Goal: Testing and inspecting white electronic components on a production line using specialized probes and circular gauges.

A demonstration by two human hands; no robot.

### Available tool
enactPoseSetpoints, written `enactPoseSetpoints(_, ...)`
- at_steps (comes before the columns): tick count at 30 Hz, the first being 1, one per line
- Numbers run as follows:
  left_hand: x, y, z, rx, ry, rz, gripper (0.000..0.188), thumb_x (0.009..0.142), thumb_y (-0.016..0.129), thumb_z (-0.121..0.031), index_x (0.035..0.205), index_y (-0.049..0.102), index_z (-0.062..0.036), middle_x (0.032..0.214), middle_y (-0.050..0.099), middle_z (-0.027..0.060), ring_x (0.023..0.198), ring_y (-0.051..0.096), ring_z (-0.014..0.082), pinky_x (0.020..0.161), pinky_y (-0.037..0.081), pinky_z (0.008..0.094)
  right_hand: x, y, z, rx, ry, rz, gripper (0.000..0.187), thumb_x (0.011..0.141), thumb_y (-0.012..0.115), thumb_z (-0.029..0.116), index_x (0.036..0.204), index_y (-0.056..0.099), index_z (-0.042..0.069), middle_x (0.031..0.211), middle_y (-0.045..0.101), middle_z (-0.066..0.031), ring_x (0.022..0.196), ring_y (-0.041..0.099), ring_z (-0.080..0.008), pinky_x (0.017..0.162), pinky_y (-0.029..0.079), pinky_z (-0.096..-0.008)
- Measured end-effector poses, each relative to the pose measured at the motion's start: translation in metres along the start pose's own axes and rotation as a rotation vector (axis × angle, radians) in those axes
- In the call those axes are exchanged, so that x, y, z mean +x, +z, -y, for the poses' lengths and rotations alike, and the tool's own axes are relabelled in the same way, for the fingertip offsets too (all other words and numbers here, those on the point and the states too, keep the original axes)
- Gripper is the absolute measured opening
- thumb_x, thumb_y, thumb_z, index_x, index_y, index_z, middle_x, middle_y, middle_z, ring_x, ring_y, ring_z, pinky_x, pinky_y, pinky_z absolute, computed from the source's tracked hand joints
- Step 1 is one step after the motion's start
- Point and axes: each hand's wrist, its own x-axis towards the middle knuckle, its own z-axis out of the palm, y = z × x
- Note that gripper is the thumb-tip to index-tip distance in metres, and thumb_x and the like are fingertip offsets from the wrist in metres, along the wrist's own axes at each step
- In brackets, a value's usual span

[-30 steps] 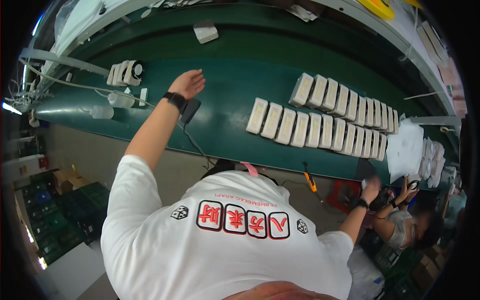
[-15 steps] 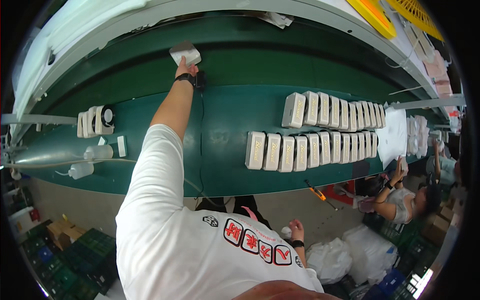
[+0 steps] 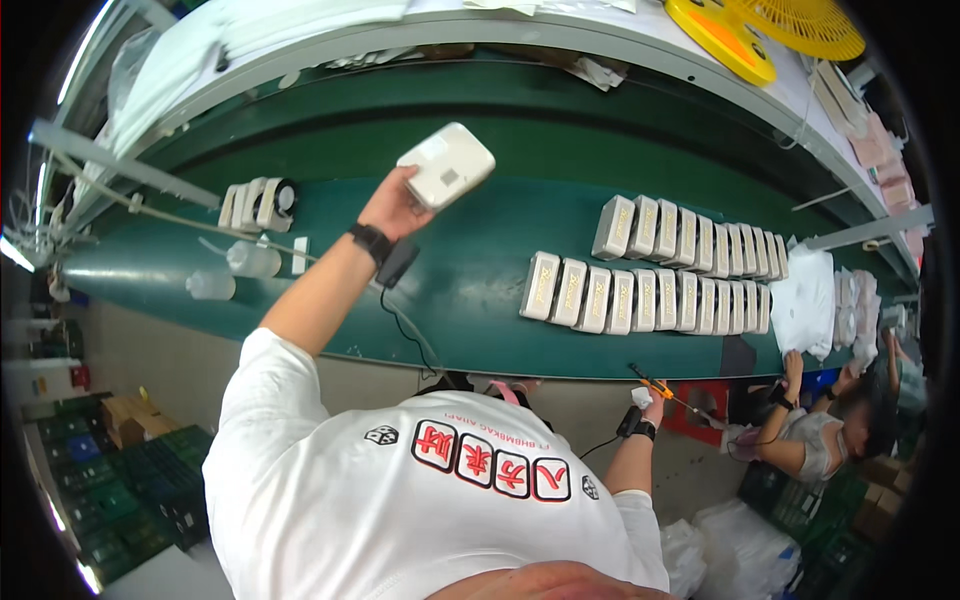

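Above the far half of the green bench my left hand (image 3: 396, 207) is closed on the edge of a white box-shaped housing (image 3: 448, 165) with rounded corners. The housing is tilted, and a small grey square shows on its face. Low at the bench's near edge, my right hand (image 3: 652, 407) has its fingers closed on a small crumpled white wad (image 3: 640, 397), perhaps cloth or tissue. Beside that hand is an orange-and-black handheld tool (image 3: 652, 381); whether my fingers touch it I cannot tell.
Two rows of similar pale housings (image 3: 541, 285) stand at the right of the bench (image 3: 450, 300). Several more housings (image 3: 240, 205) and two translucent bottles (image 3: 253, 259) are at the left. A metal shelf edge (image 3: 500, 33) runs overhead at the back. A co-worker (image 3: 815, 435) is at far right.
My left hand has brought the white housing from the far back of the bench nearer and to the right, higher up. My right hand has risen toward the bench edge, beside the orange-and-black tool.
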Motion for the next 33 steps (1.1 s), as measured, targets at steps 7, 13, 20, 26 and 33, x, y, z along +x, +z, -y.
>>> enactPoseSetpoints(7,-0.170,-0.011,0.072,-0.153,0.105,0.163,0.060,0.088,0.065,-0.026,0.140,0.044,-0.0053,0.138,0.054,0.0109,0.128,0.052,0.0288,0.101,0.047,0.0468,-0.043,0.012,0.009,-0.215,0.035,-0.042,0.041,0.091,0.070,0.034,0.122,0.057,0.010,0.096,0.066,-0.0038,0.076,0.067,-0.0175,0.056,0.051,-0.0298)
enactPoseSetpoints(13,-0.236,-0.072,0.133,-0.156,0.283,0.080,0.057,0.086,0.065,-0.020,0.138,0.046,-0.0042,0.135,0.056,0.0117,0.125,0.054,0.0290,0.105,0.044,0.0453,-0.106,0.035,0.056,-0.253,-0.006,-0.067,0.040,0.093,0.068,0.034,0.120,0.058,0.006,0.096,0.067,-0.0027,0.075,0.064,-0.0129,0.057,0.048,-0.0271)
enactPoseSetpoints(20,-0.310,-0.106,0.175,-0.179,0.470,-0.116,0.057,0.087,0.066,-0.020,0.136,0.047,0.0010,0.133,0.057,0.0137,0.123,0.054,0.0286,0.107,0.040,0.0437,-0.163,0.106,0.166,-0.391,-0.682,0.320,0.042,0.098,0.060,0.020,0.133,0.050,-0.001,0.115,0.065,-0.0053,0.078,0.059,-0.0090,0.069,0.045,-0.0222)
enactPoseSetpoints(26,-0.336,-0.125,0.208,-0.194,0.626,-0.288,0.049,0.085,0.070,-0.012,0.129,0.052,0.0003,0.125,0.061,0.0118,0.116,0.058,0.0244,0.102,0.045,0.0391,-0.256,0.232,0.215,-1.199,-0.753,1.489,0.026,0.090,0.068,0.025,0.104,0.064,0.004,0.087,0.069,-0.0077,0.062,0.060,-0.0143,0.056,0.046,-0.0300)
enactPoseSetpoints(33,-0.363,-0.140,0.232,-0.057,0.644,-0.448,0.040,0.082,0.070,-0.003,0.120,0.057,-0.0004,0.115,0.064,0.0093,0.109,0.061,0.0209,0.097,0.048,0.0354,-0.325,0.292,0.176,-1.525,-1.052,1.586,0.040,0.086,0.069,0.040,0.078,0.055,0.003,0.070,0.062,-0.0166,0.068,0.062,-0.0364,0.059,0.047,-0.0425)
